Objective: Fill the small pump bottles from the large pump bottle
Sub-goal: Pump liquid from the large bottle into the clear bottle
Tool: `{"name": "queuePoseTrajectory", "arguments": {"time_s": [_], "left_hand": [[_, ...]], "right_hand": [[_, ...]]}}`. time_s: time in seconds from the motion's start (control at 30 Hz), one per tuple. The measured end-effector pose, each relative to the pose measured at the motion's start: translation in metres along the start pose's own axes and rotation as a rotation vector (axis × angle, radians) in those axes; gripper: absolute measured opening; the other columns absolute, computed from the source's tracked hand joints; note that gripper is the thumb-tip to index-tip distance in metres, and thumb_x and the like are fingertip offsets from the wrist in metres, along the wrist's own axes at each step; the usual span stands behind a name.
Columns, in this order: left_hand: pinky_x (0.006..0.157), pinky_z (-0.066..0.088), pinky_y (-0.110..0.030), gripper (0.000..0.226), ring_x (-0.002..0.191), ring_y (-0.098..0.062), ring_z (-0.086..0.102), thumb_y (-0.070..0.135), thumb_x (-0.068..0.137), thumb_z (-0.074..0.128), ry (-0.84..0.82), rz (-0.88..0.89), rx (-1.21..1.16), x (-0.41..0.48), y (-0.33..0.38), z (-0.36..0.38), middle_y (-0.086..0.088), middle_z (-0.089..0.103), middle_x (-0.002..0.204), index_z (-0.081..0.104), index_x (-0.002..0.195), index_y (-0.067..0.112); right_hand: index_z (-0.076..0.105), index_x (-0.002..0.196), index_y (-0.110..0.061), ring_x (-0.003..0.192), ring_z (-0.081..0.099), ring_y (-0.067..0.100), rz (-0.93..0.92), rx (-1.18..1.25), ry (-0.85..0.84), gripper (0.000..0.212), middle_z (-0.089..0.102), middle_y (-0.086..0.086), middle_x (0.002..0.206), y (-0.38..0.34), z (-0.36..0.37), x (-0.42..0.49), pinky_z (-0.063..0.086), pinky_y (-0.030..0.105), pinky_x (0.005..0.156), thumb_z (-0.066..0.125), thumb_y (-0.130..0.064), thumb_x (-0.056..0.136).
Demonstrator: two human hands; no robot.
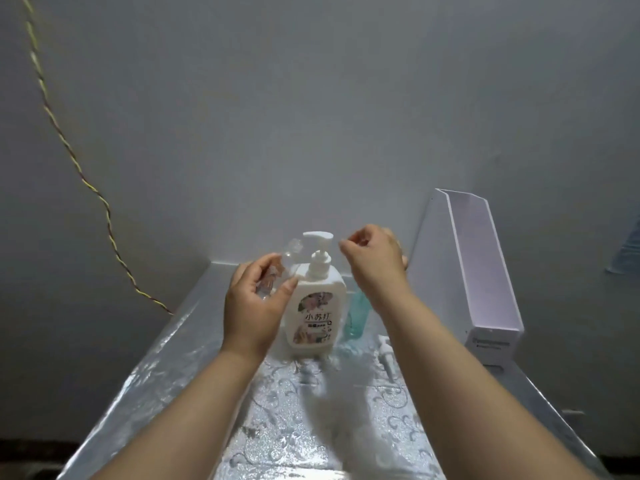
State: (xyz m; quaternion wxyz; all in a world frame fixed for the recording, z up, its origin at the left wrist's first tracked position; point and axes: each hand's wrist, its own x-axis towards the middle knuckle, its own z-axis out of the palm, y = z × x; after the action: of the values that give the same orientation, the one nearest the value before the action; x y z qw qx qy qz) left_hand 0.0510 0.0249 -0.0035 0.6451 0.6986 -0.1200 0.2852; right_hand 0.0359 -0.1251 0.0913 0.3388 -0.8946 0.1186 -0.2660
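Note:
A large white pump bottle with a flowered label stands upright near the back of the silver patterned table. My left hand grips a small clear bottle, tilted, with its open mouth up beside the large bottle's spout. My right hand hovers just right of the white pump head, fingers loosely curled, holding nothing that I can see. A small teal bottle stands behind my right wrist, partly hidden. A loose white pump cap lies on the table at the right.
A tall white box-shaped appliance stands at the table's right edge, close to my right arm. A twisted yellow-red wire runs down the grey wall at the left. The wall rises straight behind the table.

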Motion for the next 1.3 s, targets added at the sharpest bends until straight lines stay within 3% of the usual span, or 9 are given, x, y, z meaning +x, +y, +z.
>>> {"name": "queuePoseTrajectory", "arguments": {"time_s": [0.13, 0.33, 0.4, 0.53, 0.7, 0.8, 0.93, 1.07, 1.3], "left_hand": [[0.093, 0.048, -0.025, 0.044, 0.102, -0.006, 0.06, 0.025, 0.075, 0.078, -0.028, -0.025, 0.01, 0.018, -0.011, -0.003, 0.003, 0.058, 0.113, 0.065, 0.117, 0.02], [0.085, 0.05, -0.017, 0.05, 0.1, -0.002, 0.064, 0.027, 0.062, 0.085, -0.025, -0.076, -0.141, 0.033, -0.014, 0.005, 0.009, 0.067, 0.109, 0.064, 0.107, 0.035], [0.082, 0.05, -0.013, 0.048, 0.097, 0.0, 0.065, 0.024, 0.062, 0.085, -0.021, -0.08, -0.162, 0.034, -0.015, 0.006, 0.01, 0.069, 0.106, 0.065, 0.104, 0.036], [0.083, 0.053, -0.022, 0.046, 0.094, -0.002, 0.067, 0.035, 0.056, 0.082, -0.038, -0.073, -0.187, 0.034, -0.017, 0.005, 0.012, 0.07, 0.102, 0.066, 0.1, 0.039], [0.086, 0.053, -0.025, 0.045, 0.097, -0.004, 0.067, 0.039, 0.058, 0.081, -0.047, -0.064, -0.227, 0.033, -0.021, 0.002, 0.011, 0.071, 0.105, 0.067, 0.1, 0.037], [0.086, 0.053, -0.025, 0.045, 0.097, -0.004, 0.067, 0.035, 0.059, 0.081, -0.056, -0.068, -0.241, 0.033, -0.024, 0.0, 0.011, 0.071, 0.105, 0.066, 0.101, 0.037], [0.084, 0.052, -0.019, 0.046, 0.097, -0.001, 0.066, 0.029, 0.06, 0.081, -0.057, -0.068, -0.224, 0.032, -0.029, -0.002, 0.011, 0.071, 0.105, 0.065, 0.101, 0.04], [0.083, 0.051, -0.014, 0.047, 0.095, 0.001, 0.066, 0.017, 0.066, 0.083, -0.045, -0.063, -0.195, 0.03, -0.034, -0.002, 0.01, 0.071, 0.104, 0.064, 0.102, 0.039], [0.086, 0.051, -0.018, 0.048, 0.099, -0.004, 0.066, 0.036, 0.061, 0.079, -0.057, -0.05, -0.173, 0.028, -0.035, -0.006, 0.009, 0.07, 0.106, 0.064, 0.105, 0.043]], "right_hand": [[0.06, 0.085, -0.025, 0.112, 0.051, 0.027, -0.039, -0.078, -0.008, 0.009, 0.059, 0.003, 0.113, -0.029, 0.005, 0.03, 0.032, 0.036, 0.094, 0.051, -0.027, 0.084], [0.065, 0.088, -0.012, 0.099, 0.059, 0.03, -0.072, -0.325, -0.158, 0.023, 0.068, 0.005, 0.09, -0.05, 0.018, 0.065, 0.029, 0.034, 0.082, 0.05, -0.028, 0.084], [0.062, 0.086, -0.014, 0.099, 0.06, 0.031, -0.073, -0.389, -0.2, 0.019, 0.068, 0.007, 0.096, -0.052, 0.023, 0.074, 0.03, 0.036, 0.084, 0.048, -0.027, 0.086], [0.061, 0.105, -0.015, 0.101, 0.052, 0.027, -0.094, -0.576, -0.375, 0.025, 0.06, 0.007, 0.107, -0.054, 0.032, 0.081, 0.032, 0.036, 0.097, 0.044, -0.027, 0.092], [0.055, 0.131, -0.017, 0.129, 0.046, 0.025, -0.094, -0.704, -0.44, 0.04, 0.05, 0.004, 0.14, -0.055, 0.042, 0.083, 0.031, 0.039, 0.11, 0.045, -0.032, 0.095], [0.041, 0.141, -0.022, 0.137, 0.037, 0.016, 0.011, -0.625, -0.456, 0.052, 0.032, -0.002, 0.152, -0.055, 0.048, 0.086, 0.023, 0.029, 0.115, 0.042, -0.047, 0.095], [0.031, 0.147, -0.02, 0.142, 0.028, 0.019, -0.007, -0.576, -0.43, 0.058, 0.025, 0.001, 0.155, -0.05, 0.053, 0.091, 0.019, 0.032, 0.118, 0.039, -0.047, 0.096], [0.054, 0.132, -0.013, 0.13, 0.045, 0.03, -0.129, -0.562, -0.404, 0.039, 0.053, 0.008, 0.136, -0.048, 0.05, 0.081, 0.028, 0.052, 0.112, 0.039, -0.021, 0.097], [0.059, 0.127, -0.013, 0.128, 0.047, 0.03, -0.185, -0.608, -0.431, 0.037, 0.057, 0.008, 0.133, -0.041, 0.048, 0.07, 0.03, 0.054, 0.11, 0.038, -0.02, 0.097]]}}
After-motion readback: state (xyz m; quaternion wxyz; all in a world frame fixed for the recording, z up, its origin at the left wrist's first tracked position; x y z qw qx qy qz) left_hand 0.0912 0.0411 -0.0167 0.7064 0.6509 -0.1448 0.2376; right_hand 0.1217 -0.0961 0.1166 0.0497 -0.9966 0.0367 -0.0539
